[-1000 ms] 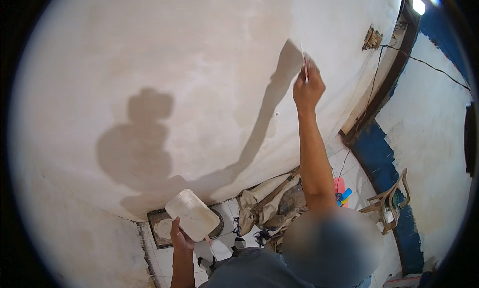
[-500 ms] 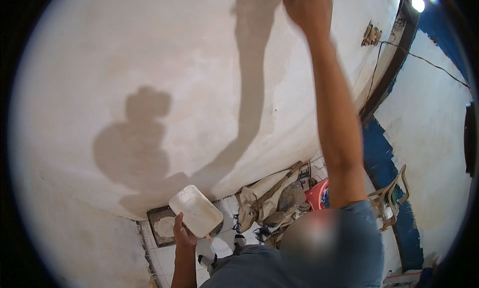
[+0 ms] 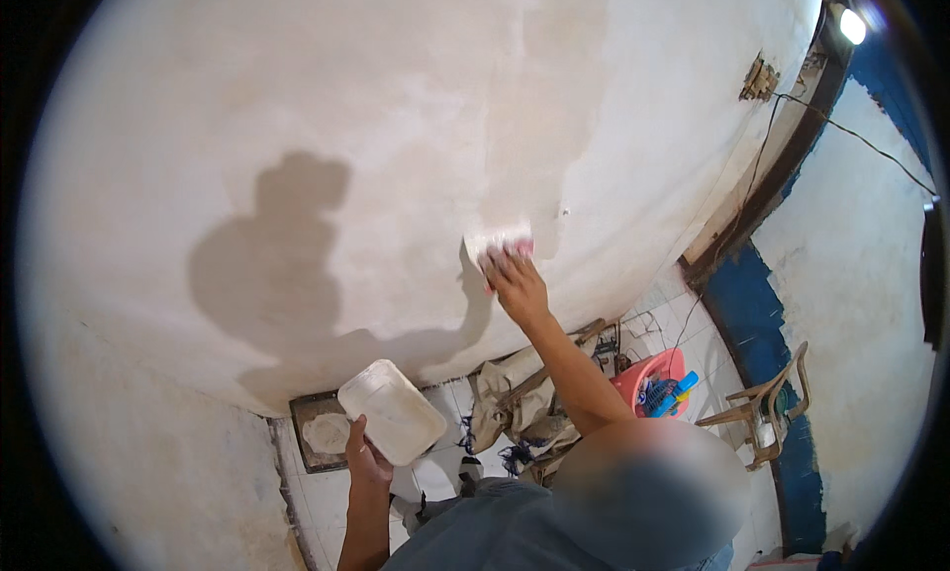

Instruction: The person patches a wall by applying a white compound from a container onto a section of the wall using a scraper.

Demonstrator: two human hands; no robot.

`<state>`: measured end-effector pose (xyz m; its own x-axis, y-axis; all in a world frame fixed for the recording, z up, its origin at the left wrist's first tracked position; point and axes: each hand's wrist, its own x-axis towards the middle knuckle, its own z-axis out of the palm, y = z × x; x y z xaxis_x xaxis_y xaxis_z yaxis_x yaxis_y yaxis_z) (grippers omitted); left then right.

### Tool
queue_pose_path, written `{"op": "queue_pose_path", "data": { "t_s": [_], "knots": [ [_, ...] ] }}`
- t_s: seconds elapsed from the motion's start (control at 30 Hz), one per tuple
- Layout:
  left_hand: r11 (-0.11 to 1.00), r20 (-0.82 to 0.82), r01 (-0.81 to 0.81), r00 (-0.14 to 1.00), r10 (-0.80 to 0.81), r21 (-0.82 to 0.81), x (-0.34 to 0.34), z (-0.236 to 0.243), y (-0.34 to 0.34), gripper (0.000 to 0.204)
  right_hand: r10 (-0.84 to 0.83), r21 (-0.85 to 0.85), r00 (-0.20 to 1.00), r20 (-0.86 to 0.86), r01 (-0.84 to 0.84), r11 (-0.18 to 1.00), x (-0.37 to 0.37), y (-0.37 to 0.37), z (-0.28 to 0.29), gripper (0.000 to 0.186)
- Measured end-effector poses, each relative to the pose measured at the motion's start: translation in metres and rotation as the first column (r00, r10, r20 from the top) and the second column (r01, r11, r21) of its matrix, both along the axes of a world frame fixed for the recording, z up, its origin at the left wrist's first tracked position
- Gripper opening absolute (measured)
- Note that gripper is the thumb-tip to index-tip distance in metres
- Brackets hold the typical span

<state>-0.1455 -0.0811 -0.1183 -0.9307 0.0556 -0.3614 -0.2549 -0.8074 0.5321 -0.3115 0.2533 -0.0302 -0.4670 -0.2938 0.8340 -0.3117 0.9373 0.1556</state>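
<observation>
The right hand [image 3: 515,282] has its fingers closed around a flat, pale spreader with a pinkish edge [image 3: 482,242] — its broad blade appears to lie against the large, off-white plastered wall [image 3: 396,126]. The left hand [image 3: 365,456] grips an off-white, round-cornered rectangular tray [image 3: 393,413] low beside the wall, thumb over its edge.

Above the blade, a tan, damp-looking strip [image 3: 549,106] seems freshly worked; paler areas flank it — whether they are finished, I cannot tell. The rough brown broken patch [image 3: 759,79] at upper right looks unfilled.
</observation>
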Motion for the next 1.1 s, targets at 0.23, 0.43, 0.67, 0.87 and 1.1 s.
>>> {"op": "queue_pose_path", "data": {
  "t_s": [0.23,0.43,0.67,0.87,1.1],
  "knots": [
    [1.000,-0.049,-0.020,0.999,0.018,-0.024,0.002,-0.001,-0.008,0.045,0.040,-0.235,0.935,-0.353,-0.130,0.963,0.014,-0.009,0.216,0.041],
    [1.000,-0.044,0.010,0.999,-0.009,0.020,-0.007,-0.008,0.022,0.044,0.079,-0.025,0.958,-0.277,-0.090,0.996,-0.052,-0.009,0.167,0.037],
    [0.997,-0.056,0.000,0.998,0.004,0.079,0.010,0.001,0.004,0.044,-0.071,-0.609,0.965,-0.253,-0.102,0.786,0.017,-0.026,0.131,0.029],
    [0.997,-0.060,-0.031,0.998,0.035,0.075,0.004,-0.005,0.004,0.045,-0.469,-0.746,0.855,-0.223,0.159,0.646,-0.016,0.000,0.249,0.025],
    [0.997,-0.132,-0.050,0.990,0.056,0.051,-0.002,0.017,0.007,0.045,0.096,-0.172,0.975,-0.202,-0.131,0.976,0.022,-0.110,0.237,0.025]
  ]
}}
